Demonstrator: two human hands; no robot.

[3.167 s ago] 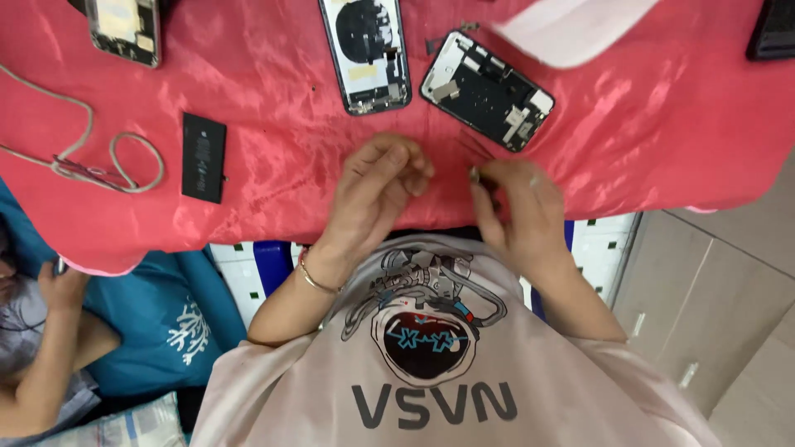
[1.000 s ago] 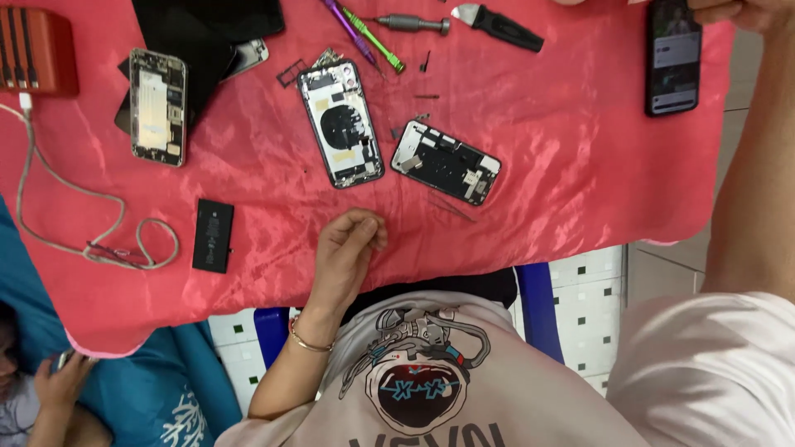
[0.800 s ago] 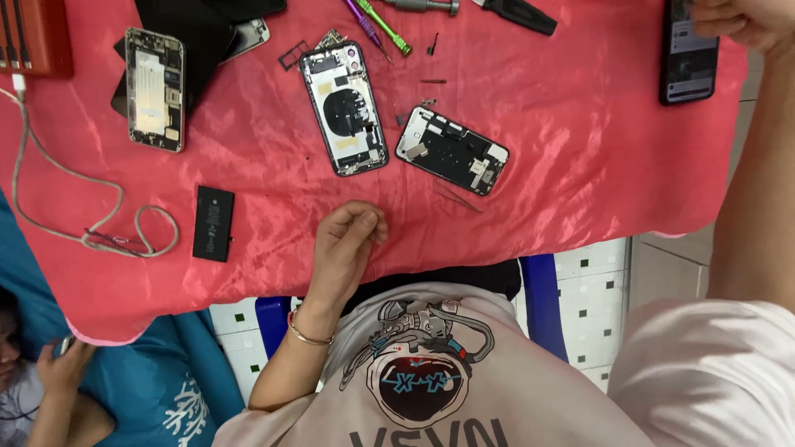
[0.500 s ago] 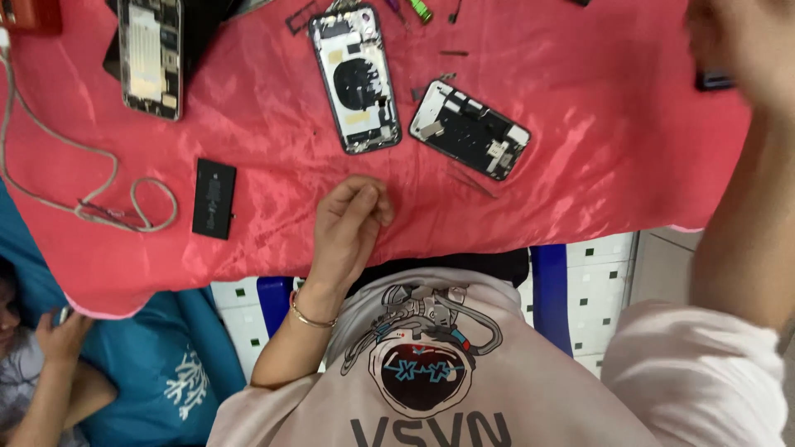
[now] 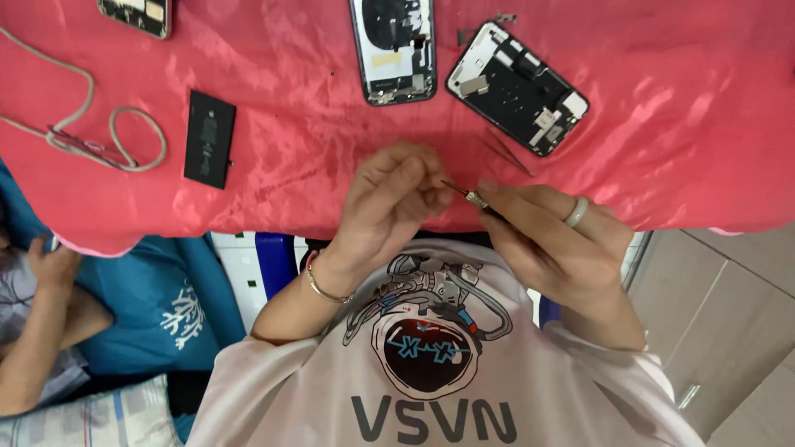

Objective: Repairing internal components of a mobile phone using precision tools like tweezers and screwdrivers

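Right hand (image 5: 563, 248) back from the far edge, gripping a small screwdriver (image 5: 474, 199), left hand (image 5: 389, 203) pinching its tip, above red cloth (image 5: 679, 124), opened phones (image 5: 517, 87) beyond.

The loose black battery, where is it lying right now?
In the head view, the black battery lies flat on the red cloth, left of centre, between the looped grey cable and the upright opened phone.

Both hands (image 5: 480, 219) pinch small screwdriver (image 5: 474, 199); opened phones (image 5: 517, 87) beyond
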